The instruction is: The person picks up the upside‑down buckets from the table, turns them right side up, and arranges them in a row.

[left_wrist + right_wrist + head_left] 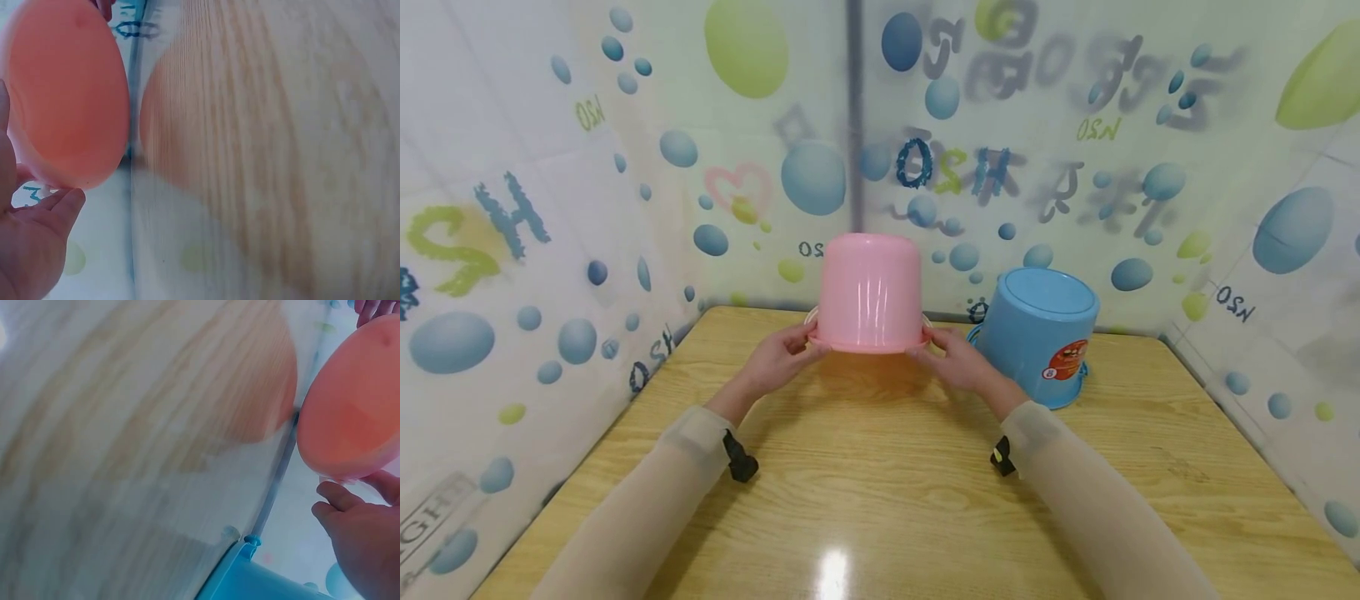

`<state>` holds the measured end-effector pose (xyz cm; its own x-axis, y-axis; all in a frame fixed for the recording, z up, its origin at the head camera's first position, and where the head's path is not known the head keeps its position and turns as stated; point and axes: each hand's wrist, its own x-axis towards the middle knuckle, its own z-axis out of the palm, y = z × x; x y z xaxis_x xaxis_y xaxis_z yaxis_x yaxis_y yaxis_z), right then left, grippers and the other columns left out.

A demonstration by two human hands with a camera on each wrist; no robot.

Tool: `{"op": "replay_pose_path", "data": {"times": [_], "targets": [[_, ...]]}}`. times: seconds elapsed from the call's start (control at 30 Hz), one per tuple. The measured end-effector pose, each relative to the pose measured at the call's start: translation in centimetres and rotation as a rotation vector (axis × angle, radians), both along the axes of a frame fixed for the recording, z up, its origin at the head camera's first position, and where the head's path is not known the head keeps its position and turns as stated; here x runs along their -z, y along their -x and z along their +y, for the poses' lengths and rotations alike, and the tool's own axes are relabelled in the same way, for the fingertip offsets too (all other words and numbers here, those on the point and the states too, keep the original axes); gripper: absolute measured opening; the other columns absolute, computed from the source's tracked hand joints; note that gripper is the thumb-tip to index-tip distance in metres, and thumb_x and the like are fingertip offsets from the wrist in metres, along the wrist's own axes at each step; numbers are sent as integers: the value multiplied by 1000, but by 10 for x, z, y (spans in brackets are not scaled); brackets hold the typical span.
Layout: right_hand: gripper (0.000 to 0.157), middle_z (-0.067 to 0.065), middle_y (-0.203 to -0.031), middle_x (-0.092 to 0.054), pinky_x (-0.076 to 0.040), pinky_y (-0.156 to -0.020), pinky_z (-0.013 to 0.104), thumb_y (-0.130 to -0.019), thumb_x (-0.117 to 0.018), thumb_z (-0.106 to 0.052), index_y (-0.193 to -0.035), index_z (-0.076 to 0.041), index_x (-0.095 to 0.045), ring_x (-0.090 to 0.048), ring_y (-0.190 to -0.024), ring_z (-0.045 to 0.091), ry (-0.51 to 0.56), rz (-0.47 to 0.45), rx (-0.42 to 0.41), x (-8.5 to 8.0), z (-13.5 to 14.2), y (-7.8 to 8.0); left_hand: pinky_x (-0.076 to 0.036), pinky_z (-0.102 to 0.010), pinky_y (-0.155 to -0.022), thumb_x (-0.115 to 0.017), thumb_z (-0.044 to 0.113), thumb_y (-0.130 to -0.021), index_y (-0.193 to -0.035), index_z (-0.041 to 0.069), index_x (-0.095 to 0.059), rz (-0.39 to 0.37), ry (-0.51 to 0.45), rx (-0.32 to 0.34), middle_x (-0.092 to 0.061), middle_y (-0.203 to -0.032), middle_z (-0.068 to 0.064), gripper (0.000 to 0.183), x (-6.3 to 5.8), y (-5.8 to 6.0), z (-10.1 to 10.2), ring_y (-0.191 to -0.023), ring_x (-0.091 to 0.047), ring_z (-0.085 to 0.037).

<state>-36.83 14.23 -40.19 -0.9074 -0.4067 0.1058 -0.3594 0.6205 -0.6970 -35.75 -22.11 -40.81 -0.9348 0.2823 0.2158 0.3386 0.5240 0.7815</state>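
Observation:
A pink bucket (870,292) is held upside down a little above the table, its mouth facing downward. My left hand (777,360) pinches its rim on the left side, thumb in front. On the opposite side, my right hand (958,363) grips the rim in the same way. Parts of a pale handle (811,316) show behind the rim. In the left wrist view the inside of the pink bucket (69,94) is visible, apart from the table surface. The right wrist view also shows the bucket's open mouth (353,406) and the fingers at its edge.
An upside-down blue bucket (1037,333) with a red label stands on the wooden table (880,483), close to my right hand. Printed curtains (737,208) border the table at the back and both sides. The tabletop reflects the pink bucket.

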Motion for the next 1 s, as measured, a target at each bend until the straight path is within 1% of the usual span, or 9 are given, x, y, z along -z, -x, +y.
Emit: {"op": "replay_pose_path", "data": {"times": [0.07, 0.13, 0.2, 0.27, 0.37, 0.47, 0.53, 0.77, 1.0], "targets": [[87, 18, -169, -45, -35, -129, 68, -104, -61, -71, -171, -18, -43, -39, -157, 43, 18, -12, 18, 1, 0, 0, -49, -52, -123, -73, 43, -107, -166, 16, -49, 22, -15, -1, -52, -169, -13, 69, -1, -1, 2, -151, -54, -33], [88, 17, -170, -43, -35, -130, 67, -103, -61, -72, -170, -17, -44, -36, -160, 42, 48, -23, 25, 2, -1, 0, -56, -42, -107, -72, 40, -107, -165, 16, -51, 44, -22, -8, -64, -155, -16, 66, -1, -2, 5, -129, -61, -32], [86, 17, -169, -42, -35, -131, 65, -104, -62, -70, -169, -14, -46, -35, -162, 43, 82, -29, 32, 2, -2, -1, -51, -36, -91, -73, 40, -107, -164, 17, -53, 61, -21, -30, -67, -144, -16, 64, -2, -2, 7, -110, -56, -29], [83, 18, -171, -41, -33, -132, 64, -106, -62, -65, -167, -11, -47, -33, -164, 45, 121, -31, 30, 2, -3, -1, -48, -34, -89, -74, 39, -107, -163, 16, -53, 69, -29, -48, -66, -141, -16, 64, -1, -3, 8, -109, -55, -28], [78, 21, -173, -35, -34, -131, 64, -109, -64, -58, -165, -6, -46, -33, -164, 47, 175, -47, 50, 1, -3, -3, -55, -43, -106, -74, 39, -107, -162, 13, -53, 72, -44, -59, -60, -158, -17, 64, 0, -2, 10, -130, -59, -33], [74, 22, -175, -25, -37, -130, 62, -110, -65, -52, -162, -3, -45, -34, -163, 49, 233, -66, 67, 1, -4, -4, -46, -57, -124, -74, 39, -107, -162, 9, -52, 70, -48, -54, -46, -172, -18, 66, 1, -2, 10, -156, -47, -40], [70, 22, -174, -21, -39, -130, 61, -110, -66, -48, -158, -2, -46, -35, -162, 49, 268, -67, 72, 1, -4, -4, -43, -58, -127, -74, 39, -107, -162, 7, -49, 71, -49, -52, -38, -177, -17, 68, 2, -3, 10, -162, -40, -41], [70, 14, -174, -38, -41, -129, 62, -108, -67, -54, -158, -10, -47, -37, -162, 46, 306, -81, 87, 0, -6, -4, -53, -48, -117, -72, 41, -108, -162, 8, -51, 54, -116, -57, -43, -175, -6, 67, 3, -6, 11, -158, -48, -32], [64, 13, -168, -47, -46, -124, 62, -110, -66, -50, -159, -13, -48, -47, -156, 45, 355, -64, 70, -2, -2, -8, -56, -56, -114, -72, 45, -107, -162, 21, -55, 35, -147, -87, -55, -165, -9, 62, -1, -10, 10, -149, -59, -36]]}}
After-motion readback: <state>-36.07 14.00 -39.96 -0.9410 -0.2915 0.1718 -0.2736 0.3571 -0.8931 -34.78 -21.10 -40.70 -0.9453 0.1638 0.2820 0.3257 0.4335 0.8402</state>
